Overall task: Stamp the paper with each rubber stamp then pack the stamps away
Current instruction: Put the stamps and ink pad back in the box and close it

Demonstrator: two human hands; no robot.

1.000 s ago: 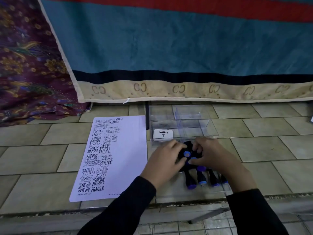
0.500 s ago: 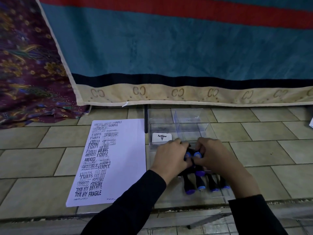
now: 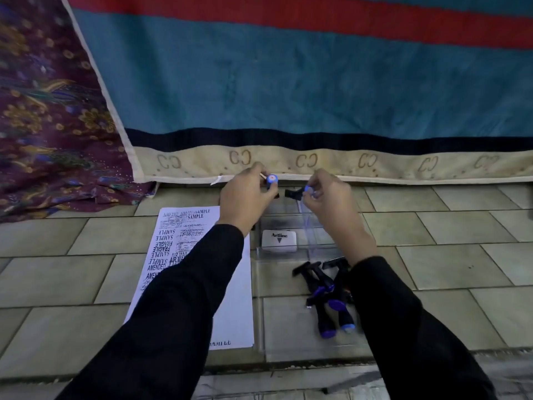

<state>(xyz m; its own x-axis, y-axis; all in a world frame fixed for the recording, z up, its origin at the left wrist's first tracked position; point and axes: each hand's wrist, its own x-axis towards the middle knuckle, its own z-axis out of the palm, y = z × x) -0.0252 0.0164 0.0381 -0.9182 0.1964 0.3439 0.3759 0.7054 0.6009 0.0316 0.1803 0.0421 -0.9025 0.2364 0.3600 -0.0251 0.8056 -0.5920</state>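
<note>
Pale tiled floor is backed by a hung blue-and-red striped blanket. A white paper sheet is seen crowded with black imprints, so stamping is judged done. Over the clear plastic box, a black, blue-capped rubber stamp is pinched by the left hand and a second stamp by the right hand. A loose heap of stamps is left unpacked just beside the box.

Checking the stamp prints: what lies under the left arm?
The paper, with SAMPLE and FRAGILE prints showing; the sleeve covers its middle, so anything printed there is hidden.
</note>
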